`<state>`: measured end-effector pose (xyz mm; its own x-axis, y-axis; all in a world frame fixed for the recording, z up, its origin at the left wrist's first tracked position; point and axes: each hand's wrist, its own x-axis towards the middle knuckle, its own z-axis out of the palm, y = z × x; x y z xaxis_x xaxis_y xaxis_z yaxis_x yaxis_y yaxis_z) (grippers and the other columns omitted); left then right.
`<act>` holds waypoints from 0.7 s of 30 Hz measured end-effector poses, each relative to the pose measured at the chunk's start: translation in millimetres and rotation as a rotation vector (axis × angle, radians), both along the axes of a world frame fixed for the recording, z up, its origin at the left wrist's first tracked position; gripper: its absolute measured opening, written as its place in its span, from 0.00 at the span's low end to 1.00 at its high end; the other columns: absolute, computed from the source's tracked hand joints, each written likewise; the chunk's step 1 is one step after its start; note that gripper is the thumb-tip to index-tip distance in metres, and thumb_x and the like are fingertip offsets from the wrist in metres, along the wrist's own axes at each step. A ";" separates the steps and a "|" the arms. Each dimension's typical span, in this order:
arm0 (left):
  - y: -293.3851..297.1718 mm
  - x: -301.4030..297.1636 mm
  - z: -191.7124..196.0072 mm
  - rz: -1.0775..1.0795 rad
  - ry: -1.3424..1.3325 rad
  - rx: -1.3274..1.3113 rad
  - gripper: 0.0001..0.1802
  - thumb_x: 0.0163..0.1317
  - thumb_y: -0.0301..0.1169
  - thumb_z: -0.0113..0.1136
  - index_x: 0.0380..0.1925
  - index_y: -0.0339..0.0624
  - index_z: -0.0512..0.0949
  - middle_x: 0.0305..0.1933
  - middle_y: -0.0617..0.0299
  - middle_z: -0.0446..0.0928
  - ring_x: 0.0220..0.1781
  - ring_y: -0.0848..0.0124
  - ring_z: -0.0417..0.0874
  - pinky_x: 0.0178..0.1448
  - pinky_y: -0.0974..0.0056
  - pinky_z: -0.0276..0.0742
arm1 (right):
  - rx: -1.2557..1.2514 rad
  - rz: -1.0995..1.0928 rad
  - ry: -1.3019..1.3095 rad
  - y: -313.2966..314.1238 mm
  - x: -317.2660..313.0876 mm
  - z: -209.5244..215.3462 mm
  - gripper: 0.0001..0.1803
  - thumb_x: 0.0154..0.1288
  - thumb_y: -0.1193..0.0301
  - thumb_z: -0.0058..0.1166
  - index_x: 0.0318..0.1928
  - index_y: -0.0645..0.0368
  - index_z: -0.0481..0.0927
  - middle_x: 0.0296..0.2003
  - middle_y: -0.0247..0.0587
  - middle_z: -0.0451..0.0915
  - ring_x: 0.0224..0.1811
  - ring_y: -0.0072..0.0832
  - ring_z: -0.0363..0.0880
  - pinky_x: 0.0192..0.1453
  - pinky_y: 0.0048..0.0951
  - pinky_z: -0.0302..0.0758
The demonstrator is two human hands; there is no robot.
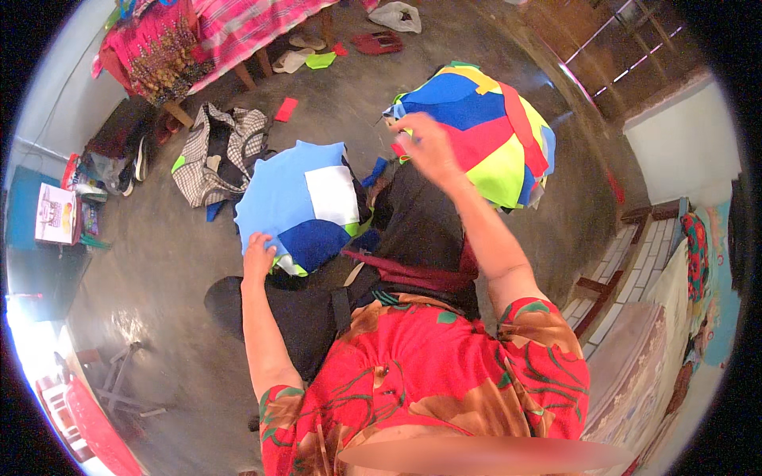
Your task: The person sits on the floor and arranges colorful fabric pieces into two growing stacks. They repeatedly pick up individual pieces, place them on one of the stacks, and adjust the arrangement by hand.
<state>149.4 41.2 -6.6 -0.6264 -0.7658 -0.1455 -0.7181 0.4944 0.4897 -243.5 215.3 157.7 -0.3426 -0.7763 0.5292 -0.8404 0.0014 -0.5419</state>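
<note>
In front of me on the left lies a scalloped patchwork cloth (278, 187) with light blue, white and dark blue pieces and lime green at its edge. My left hand (259, 257) is at its near left edge, fingers bent over the cloth. A larger patchwork bundle (484, 131) in blue, red, yellow and lime green sits further off on the right. Raised beside its left side is my right hand (429, 151), fingers curled in toward the thumb. Whatever may be between those fingertips is too small to make out.
A checked black-and-white cloth bag (214, 155) lies left of the light blue patchwork. Red scrap (286, 109) and lime scrap (321, 60) are on the floor. A pink-draped bed (262, 32) stands at the back, shoes (141, 157) at left, brown wooden frame (607, 301) at right.
</note>
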 end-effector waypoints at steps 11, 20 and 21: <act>3.3 4.1 4.4 0.025 0.036 0.011 0.15 0.50 0.31 0.59 0.40 0.46 0.74 0.53 0.55 0.67 0.50 0.54 0.73 0.52 0.57 0.70 | 0.270 -0.311 0.256 15.9 -109.6 17.8 0.13 0.52 0.68 0.57 0.41 0.49 0.77 0.39 0.38 0.76 0.46 0.41 0.72 0.50 0.39 0.70; -0.7 0.8 -0.4 0.005 0.075 -0.069 0.13 0.51 0.30 0.57 0.39 0.44 0.74 0.50 0.54 0.69 0.48 0.53 0.74 0.50 0.54 0.71 | -0.029 -0.421 0.469 -10.2 -91.1 22.4 0.06 0.60 0.66 0.49 0.33 0.53 0.73 0.30 0.39 0.77 0.37 0.40 0.75 0.35 0.40 0.70; -0.4 1.7 1.0 0.013 0.082 -0.089 0.13 0.51 0.30 0.57 0.39 0.44 0.75 0.49 0.54 0.70 0.48 0.53 0.74 0.49 0.54 0.71 | -0.034 -0.358 0.369 -16.3 -77.0 25.3 0.06 0.61 0.65 0.48 0.34 0.54 0.73 0.29 0.41 0.76 0.35 0.42 0.75 0.34 0.41 0.70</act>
<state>151.1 40.8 -5.6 -0.6231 -0.7818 -0.0253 -0.6844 0.5292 0.5015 -320.5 199.0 183.0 -0.3689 -0.6250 0.6879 -0.9260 0.3113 -0.2137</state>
